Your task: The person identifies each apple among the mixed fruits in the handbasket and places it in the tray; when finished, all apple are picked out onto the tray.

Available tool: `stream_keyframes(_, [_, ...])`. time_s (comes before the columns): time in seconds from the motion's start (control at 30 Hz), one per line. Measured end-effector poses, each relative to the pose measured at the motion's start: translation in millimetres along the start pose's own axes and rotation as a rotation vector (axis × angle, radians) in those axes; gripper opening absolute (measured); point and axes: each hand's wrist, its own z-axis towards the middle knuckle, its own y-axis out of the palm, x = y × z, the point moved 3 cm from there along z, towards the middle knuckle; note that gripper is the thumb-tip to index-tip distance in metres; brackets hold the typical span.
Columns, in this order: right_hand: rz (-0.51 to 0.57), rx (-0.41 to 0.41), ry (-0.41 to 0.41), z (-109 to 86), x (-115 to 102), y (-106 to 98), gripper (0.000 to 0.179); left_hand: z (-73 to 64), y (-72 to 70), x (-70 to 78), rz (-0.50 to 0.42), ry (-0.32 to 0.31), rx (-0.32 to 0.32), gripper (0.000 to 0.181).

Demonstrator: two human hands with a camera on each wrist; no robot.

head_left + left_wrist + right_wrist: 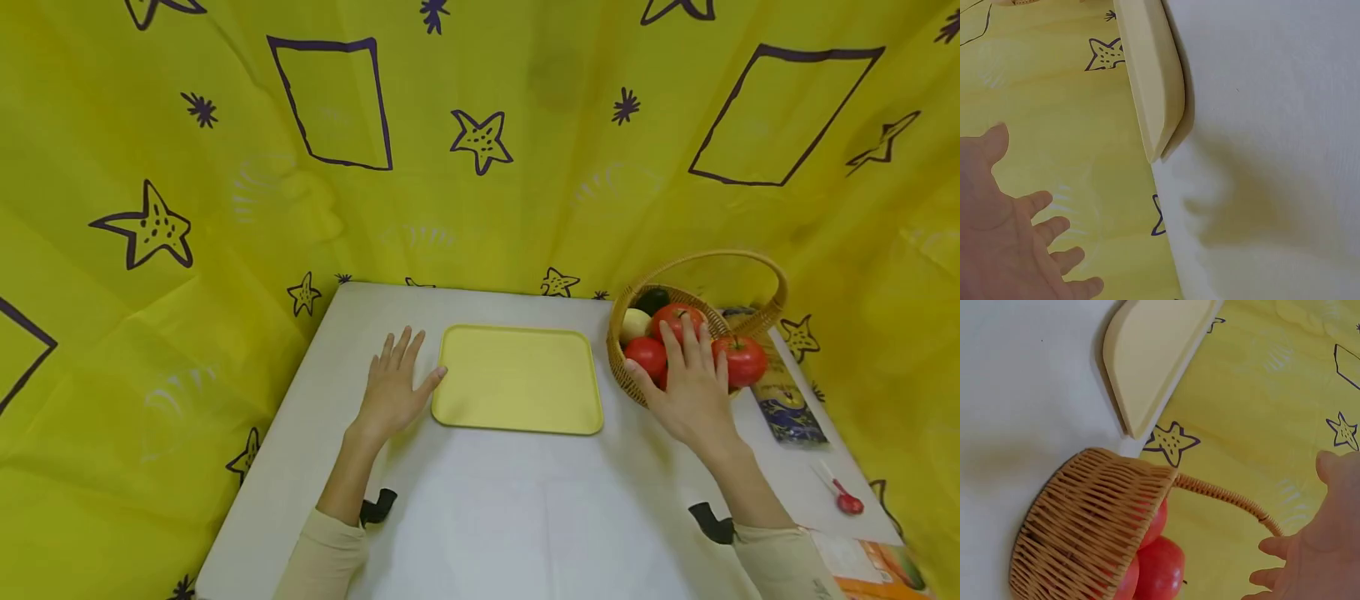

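Observation:
My left hand (392, 392) hovers with spread fingers over the table, its thumb near the left edge of a yellow tray (517, 379). In the left wrist view that hand (1010, 231) holds nothing, and its shadow falls on the tabletop. On the right, my right hand (693, 396) is spread in front of and above a wicker basket (618, 367). Red apples (742, 360), a pale round fruit (636, 325) and a dark green item (652, 300) sit in the basket. The right wrist view shows the right hand (1319, 544) apart from the apples (1160, 569), gripping nothing.
Beyond the basket lies a dark patterned packet (787, 408). A small red object (847, 502) rests nearer the right table edge, above an orange printed sheet (885, 567). A yellow curtain (480, 208) hangs behind the white table (480, 508). The basket's tall handle (780, 287) arches upward.

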Motion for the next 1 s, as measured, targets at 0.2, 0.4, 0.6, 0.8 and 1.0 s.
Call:
stream_keyframes(0.2, [0.086,0.1,0.011,3.7,13.0,-11.3,0.083,2.5,0.3,-3.7,-0.174,-0.016,0.02,0.081])
stream_keyframes(0.4, [0.247,0.179,0.117,7.1,29.6,-24.3,0.074,6.2,4.9,-11.0,-0.365,-0.065,0.033,0.081])
stream_keyframes(0.6, [0.29,0.238,0.255,8.1,50.9,-41.1,0.067,10.7,15.2,-16.5,-0.502,-0.092,0.02,0.082])
stream_keyframes(0.8, [0.336,0.202,0.415,8.4,79.0,-54.6,0.07,14.0,24.7,-18.0,-0.564,-0.099,0.026,0.081])
stream_keyframes(1.0, [0.427,0.137,0.53,8.0,104.4,-60.3,0.074,17.7,30.8,-15.8,-0.649,-0.111,0.018,0.079])
